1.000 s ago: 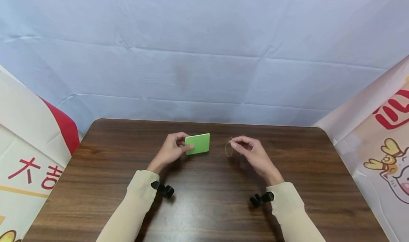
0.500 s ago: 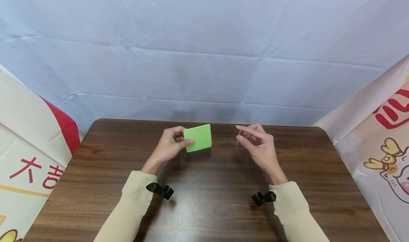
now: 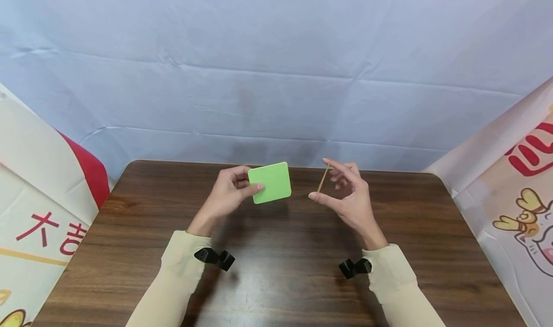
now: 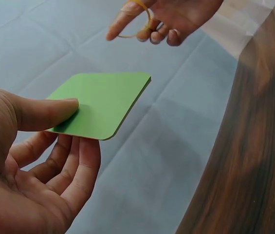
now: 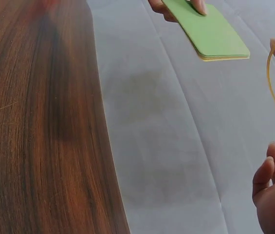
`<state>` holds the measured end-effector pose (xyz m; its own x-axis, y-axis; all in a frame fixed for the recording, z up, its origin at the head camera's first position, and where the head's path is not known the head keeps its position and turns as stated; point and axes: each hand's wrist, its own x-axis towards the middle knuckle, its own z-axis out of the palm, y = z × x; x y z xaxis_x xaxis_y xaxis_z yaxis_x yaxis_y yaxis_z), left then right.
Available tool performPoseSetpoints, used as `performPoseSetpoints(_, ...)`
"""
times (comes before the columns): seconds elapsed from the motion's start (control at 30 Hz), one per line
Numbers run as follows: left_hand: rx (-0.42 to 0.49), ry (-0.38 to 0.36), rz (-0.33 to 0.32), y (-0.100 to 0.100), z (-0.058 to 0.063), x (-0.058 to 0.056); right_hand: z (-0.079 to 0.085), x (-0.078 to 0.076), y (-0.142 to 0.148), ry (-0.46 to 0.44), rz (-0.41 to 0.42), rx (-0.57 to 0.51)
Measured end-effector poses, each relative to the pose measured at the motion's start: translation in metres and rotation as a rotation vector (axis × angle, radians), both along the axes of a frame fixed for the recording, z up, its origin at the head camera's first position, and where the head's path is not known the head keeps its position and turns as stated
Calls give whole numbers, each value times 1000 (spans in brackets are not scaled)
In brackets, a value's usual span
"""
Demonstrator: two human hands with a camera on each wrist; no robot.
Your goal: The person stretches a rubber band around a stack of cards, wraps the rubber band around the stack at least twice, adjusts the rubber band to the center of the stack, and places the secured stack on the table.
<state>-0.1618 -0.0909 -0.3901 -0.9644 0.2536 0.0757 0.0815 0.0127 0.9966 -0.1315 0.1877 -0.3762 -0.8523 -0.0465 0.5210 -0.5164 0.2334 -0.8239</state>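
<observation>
Looking down through the head view, I see the left hand (image 3: 226, 192) pinching a stack of green cards (image 3: 276, 182) between thumb and fingers, tilted above the wooden table (image 3: 276, 274). Near it but apart, the right hand (image 3: 353, 195) spreads thumb and forefinger, a yellowish rubber band (image 3: 322, 180) stretched between them, other fingers loosely bent

The person wears a long left sleeve (image 3: 170, 286) and a matching right sleeve (image 3: 399, 284), both plain pale cream, softly creased, each ending at the wrist in a slightly uneven edge. A black left camera (image 3: 208, 256) juts from the inner side of the one wrist, small, with a chunky end; a black right camera (image 3: 364, 266) of similar shape juts from the other.
</observation>
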Motion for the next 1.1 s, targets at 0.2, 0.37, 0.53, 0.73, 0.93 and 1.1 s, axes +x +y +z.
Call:
performPoseSetpoints(0.2, 44, -10, -25, 1, 6, 1, -15, -8, 7, -88, 44, 59)
performPoseSetpoints(0.37, 112, -41, -49, 1, 11, 2, -16, -8, 8, -140, 121, 146)
performPoseSetpoints(0.53, 164, -84, -74, 1, 13, 4, -18, -8, 5, -176, 187, 258)
performPoseSetpoints(0.73, 193, -125, -113, 2, 14, 5, -1, -1, -4, -219, 258, 337)
performPoseSetpoints(0.93, 198, -151, -169, 3, 15, 6, 20, 6, -12, -215, 316, 370)
performPoseSetpoints(1.1, 186, -167, -203, 4, 14, 8, 22, 5, -15, -229, 337, 385)
